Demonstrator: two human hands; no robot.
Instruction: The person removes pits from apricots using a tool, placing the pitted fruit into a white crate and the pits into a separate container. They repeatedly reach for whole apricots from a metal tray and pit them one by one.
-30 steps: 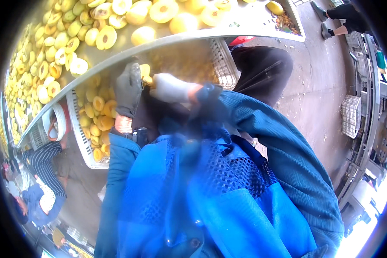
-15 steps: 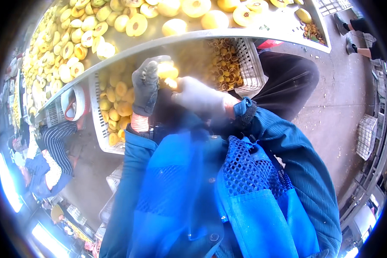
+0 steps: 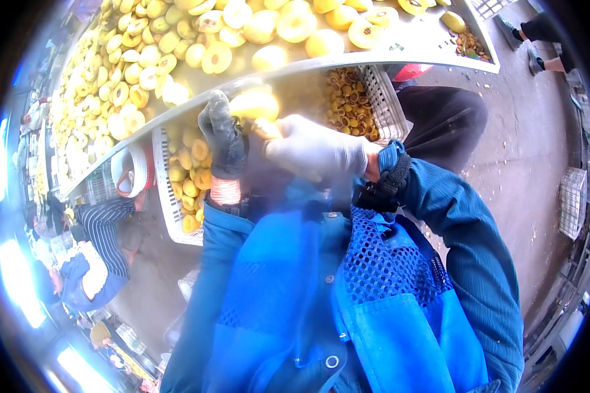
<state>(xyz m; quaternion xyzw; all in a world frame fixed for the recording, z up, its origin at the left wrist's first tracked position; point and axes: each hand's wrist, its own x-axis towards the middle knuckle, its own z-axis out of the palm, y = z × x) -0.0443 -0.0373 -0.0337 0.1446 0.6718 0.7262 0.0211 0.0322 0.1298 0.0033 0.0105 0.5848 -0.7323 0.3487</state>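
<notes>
My left hand (image 3: 224,134), in a dark grey glove, is closed around a yellow peach (image 3: 254,105) just below the metal table's rim. Glare washes out the fruit, so whether it is whole or halved is unclear. My right hand (image 3: 316,145), in a white glove, is closed right beside it. Its fingertips meet the fruit's lower right side near a small yellowish piece (image 3: 267,128). What those fingers grip is too blurred to tell. On the table (image 3: 196,99) lie many yellow peaches (image 3: 216,57), several of them halves with the pit hollow showing.
Below the table, a white crate (image 3: 172,213) of peach halves stands to the left. A second crate (image 3: 390,108) to the right holds brown-edged scraps. A white bucket (image 3: 130,171) and a seated person in striped trousers (image 3: 105,226) are farther left. Another person's legs (image 3: 544,49) show far right.
The view has shifted slightly, moving the left-hand crate and bucket rightward in the picture. The peach in my left hand shows more fully, and my right hand looks sharper beside it.
</notes>
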